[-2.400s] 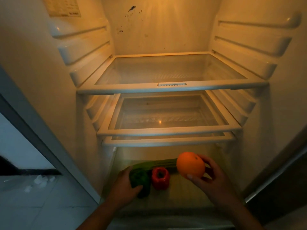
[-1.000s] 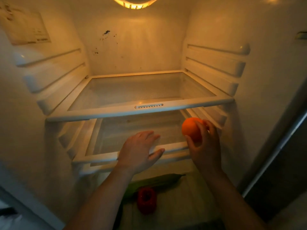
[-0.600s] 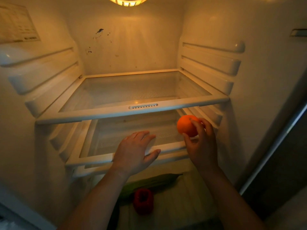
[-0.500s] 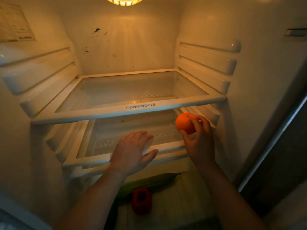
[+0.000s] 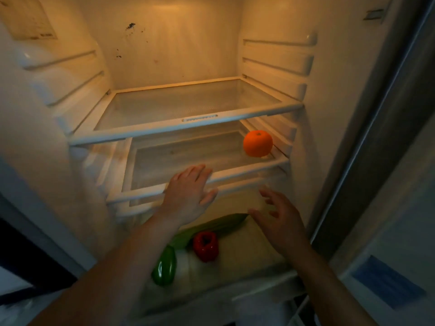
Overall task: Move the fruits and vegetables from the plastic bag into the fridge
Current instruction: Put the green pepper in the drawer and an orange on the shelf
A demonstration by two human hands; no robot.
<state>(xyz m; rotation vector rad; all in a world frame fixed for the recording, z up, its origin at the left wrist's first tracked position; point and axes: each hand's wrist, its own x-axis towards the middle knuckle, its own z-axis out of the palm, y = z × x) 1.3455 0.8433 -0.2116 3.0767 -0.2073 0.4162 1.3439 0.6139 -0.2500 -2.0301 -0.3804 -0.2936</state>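
- Fridge: open and lit from inside with a yellow light. Two glass shelves are fitted above a bottom floor.
- Orange: sits on the middle shelf, close to its right edge and set back from the front rim, stem dimple up. No hand touches it.
- Left hand: lies palm down on the front rim of the middle shelf, left of the rim's midpoint. The fingers are straight and reach over the rim onto the glass, and the thumb is spread out to the right. It grasps nothing.
- Right hand: hangs in the air below the front right corner of the middle shelf, above the bottom floor. The fingers are spread and slack, slightly blurred. It holds nothing and is well apart from the orange.
- Long green vegetable: lies at a slant on the bottom floor, its tip pointing to the right edge and its other end hidden behind the left forearm.
- Red pepper: stands on the bottom floor, touching the front side of the long green vegetable.
- Green pepper: lies near the floor's front edge, left of the red pepper, partly behind the left forearm.
- Upper shelf: bare glass in a white frame.
- Dark specks: mark the back wall, upper left.
- Paper label: stuck high on the left wall, print unreadable.
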